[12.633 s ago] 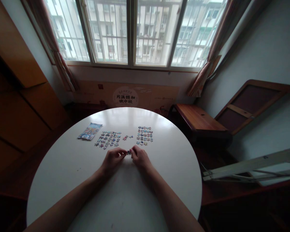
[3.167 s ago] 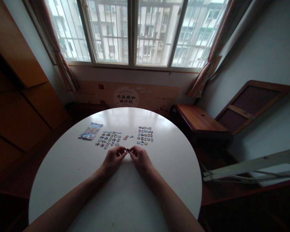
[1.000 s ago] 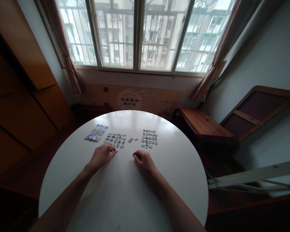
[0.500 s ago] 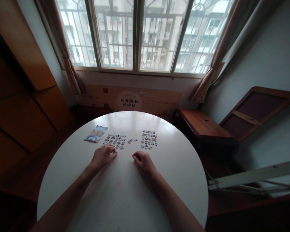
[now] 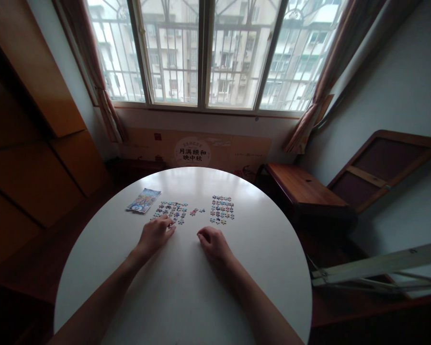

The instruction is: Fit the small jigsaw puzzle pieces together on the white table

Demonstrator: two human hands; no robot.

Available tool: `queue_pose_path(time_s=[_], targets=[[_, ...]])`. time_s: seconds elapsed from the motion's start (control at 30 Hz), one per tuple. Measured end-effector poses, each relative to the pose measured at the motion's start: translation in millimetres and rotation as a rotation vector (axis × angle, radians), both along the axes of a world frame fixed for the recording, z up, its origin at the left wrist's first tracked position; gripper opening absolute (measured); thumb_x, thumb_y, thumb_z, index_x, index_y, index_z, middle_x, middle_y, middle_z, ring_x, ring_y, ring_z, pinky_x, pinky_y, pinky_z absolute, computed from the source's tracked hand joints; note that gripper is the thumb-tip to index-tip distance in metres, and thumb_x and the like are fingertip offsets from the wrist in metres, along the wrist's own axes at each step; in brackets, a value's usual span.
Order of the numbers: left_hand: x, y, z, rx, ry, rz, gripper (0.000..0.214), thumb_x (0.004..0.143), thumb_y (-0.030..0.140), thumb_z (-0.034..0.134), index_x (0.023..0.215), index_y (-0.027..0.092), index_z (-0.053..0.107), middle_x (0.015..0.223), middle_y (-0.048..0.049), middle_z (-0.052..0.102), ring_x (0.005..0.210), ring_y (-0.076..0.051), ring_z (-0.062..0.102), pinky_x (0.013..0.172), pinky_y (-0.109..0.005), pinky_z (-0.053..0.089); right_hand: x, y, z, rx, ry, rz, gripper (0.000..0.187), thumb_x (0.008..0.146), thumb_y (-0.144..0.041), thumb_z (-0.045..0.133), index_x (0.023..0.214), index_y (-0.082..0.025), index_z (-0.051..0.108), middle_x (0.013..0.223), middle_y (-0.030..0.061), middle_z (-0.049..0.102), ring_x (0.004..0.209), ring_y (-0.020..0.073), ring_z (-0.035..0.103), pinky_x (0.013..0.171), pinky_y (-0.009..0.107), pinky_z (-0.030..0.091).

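On the round white table (image 5: 187, 297) lie two groups of small coloured puzzle pieces: a left group (image 5: 173, 210) and a right group (image 5: 221, 209), with a few joined pieces (image 5: 197, 211) between them. My left hand (image 5: 153, 235) rests flat, fingers stretched out, fingertips at the near edge of the left group. My right hand (image 5: 212, 242) lies on the table below the gap, fingers curled inward; whether they hold anything is hidden. A small printed picture card (image 5: 144, 200) lies left of the pieces.
A wooden bench (image 5: 301, 184) stands right of the table under the window. A wooden frame (image 5: 380, 163) leans on the right wall above a pale plank (image 5: 380, 266). A printed cardboard sheet (image 5: 194, 148) stands below the sill. Wooden cabinets fill the left.
Earlier both hands pinched one small piece together. My left hand then moved left to the left group of pieces and its fingers have flattened. My right hand stayed curled in place.
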State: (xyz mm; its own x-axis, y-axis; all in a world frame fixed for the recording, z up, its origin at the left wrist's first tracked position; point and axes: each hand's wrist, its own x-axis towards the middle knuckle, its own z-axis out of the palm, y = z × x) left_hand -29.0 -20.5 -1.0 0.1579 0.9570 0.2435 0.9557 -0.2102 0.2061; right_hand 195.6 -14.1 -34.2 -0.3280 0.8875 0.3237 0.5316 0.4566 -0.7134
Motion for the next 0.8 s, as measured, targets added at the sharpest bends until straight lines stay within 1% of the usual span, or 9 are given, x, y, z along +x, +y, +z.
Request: queue_pose_path(time_s=[0.1, 0.23, 0.3, 0.4, 0.53, 0.8], targets=[[12.8, -2.0, -4.4, 0.140, -0.029, -0.089, 0.020, 0.087, 0.028, 0.051, 0.095, 0.020, 0.067, 0.095, -0.0066, 0.065, 0.092, -0.021, 0.058, 0.082, -0.033, 0.045, -0.1, 0.7, -0.9, 0.000, 0.004, 0.003, 0.015, 0.083, -0.020, 0.055, 0.083, -0.018, 0.069, 0.073, 0.0022, 0.066, 0.064, 0.0122, 0.056, 0.063, 0.022, 0.040], [27.8, -2.3, -13.6, 0.228, -0.060, -0.209, 0.022, 0.083, 0.027, 0.058, 0.103, 0.022, 0.066, 0.105, -0.0086, 0.063, 0.106, -0.026, 0.051, 0.093, -0.043, 0.040, -0.5, 0.9, -1.2, 0.013, 0.013, 0.006, 0.015, 0.083, -0.021, 0.054, 0.083, -0.018, 0.069, 0.072, 0.0017, 0.065, 0.063, 0.0120, 0.055, 0.063, 0.022, 0.040], [31.9, -1.7, -16.0, 0.230, -0.057, -0.229, 0.027, 0.082, 0.028, 0.059, 0.108, 0.022, 0.064, 0.110, -0.0090, 0.062, 0.112, -0.028, 0.047, 0.095, -0.045, 0.038, -0.7, 0.8, -0.9, 0.014, 0.016, 0.005, 0.015, 0.083, -0.021, 0.054, 0.082, -0.018, 0.069, 0.072, 0.0014, 0.065, 0.062, 0.0119, 0.055, 0.062, 0.022, 0.040], [35.7, -0.3, -15.0, 0.207, -0.012, -0.233, 0.031, 0.082, 0.028, 0.059, 0.113, 0.021, 0.062, 0.117, -0.0101, 0.060, 0.118, -0.030, 0.043, 0.096, -0.047, 0.035, -1.2, 0.4, -0.5, 0.015, 0.018, 0.003, 0.016, 0.084, -0.022, 0.054, 0.082, -0.018, 0.069, 0.072, 0.0016, 0.065, 0.063, 0.0121, 0.055, 0.062, 0.022, 0.040], [41.3, 6.2, -10.1, 0.176, 0.040, -0.233, 0.033, 0.081, 0.028, 0.059, 0.113, 0.019, 0.061, 0.117, -0.0103, 0.060, 0.119, -0.030, 0.042, 0.098, -0.047, 0.032, -1.7, 0.4, -1.4, 0.015, 0.021, -0.001, 0.015, 0.084, -0.022, 0.054, 0.082, -0.018, 0.069, 0.073, 0.0019, 0.065, 0.064, 0.0125, 0.054, 0.062, 0.022, 0.040], [60.4, 40.4, -6.7, 0.140, 0.057, -0.201, 0.034, 0.079, 0.027, 0.060, 0.112, 0.019, 0.062, 0.117, -0.0105, 0.061, 0.117, -0.031, 0.043, 0.099, -0.048, 0.030, -1.4, 3.7, -4.1, 0.020, 0.047, 0.005, 0.015, 0.081, -0.020, 0.053, 0.079, -0.017, 0.067, 0.069, 0.0008, 0.064, 0.062, 0.0128, 0.055, 0.062, 0.022, 0.039]])
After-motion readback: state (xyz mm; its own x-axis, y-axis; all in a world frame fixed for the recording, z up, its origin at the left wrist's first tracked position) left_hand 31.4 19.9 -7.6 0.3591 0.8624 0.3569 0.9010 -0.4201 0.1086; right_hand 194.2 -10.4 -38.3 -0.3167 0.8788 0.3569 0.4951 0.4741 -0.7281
